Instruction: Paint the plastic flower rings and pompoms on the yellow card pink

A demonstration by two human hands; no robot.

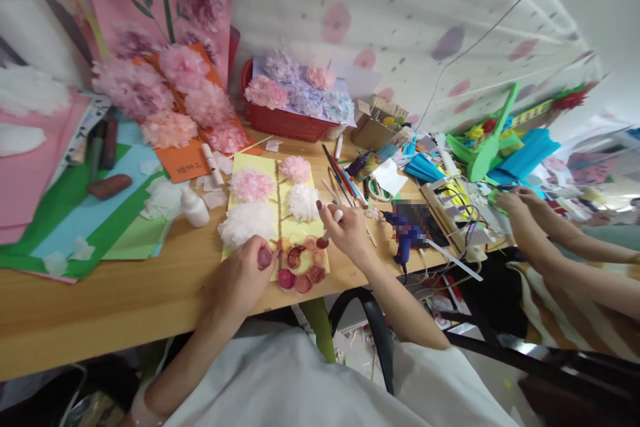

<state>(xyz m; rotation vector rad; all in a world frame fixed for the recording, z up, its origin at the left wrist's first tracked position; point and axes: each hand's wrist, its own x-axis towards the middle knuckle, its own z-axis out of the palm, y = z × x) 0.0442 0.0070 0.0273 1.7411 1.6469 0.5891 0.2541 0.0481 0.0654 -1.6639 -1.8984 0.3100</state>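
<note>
A yellow card (260, 163) lies on the wooden table (125, 300) with white and pink tissue flowers (250, 185) glued along a brown stem. Several round reddish paper discs (300, 267) sit on its near end. My left hand (245, 273) rests on the card's near left corner, fingers curled, pinching a small reddish disc (264, 257). My right hand (345, 230) hovers at the card's right edge, closed on a small white stick-like thing (338, 215).
A white glue bottle (194, 207) stands left of the card. Behind are a red basket (280, 121) of paper flowers, pink flower boards, and coloured sheets at left. Pens, a blue glue gun (403, 237) and cords lie right. Another person's hands (515, 203) work at the far right.
</note>
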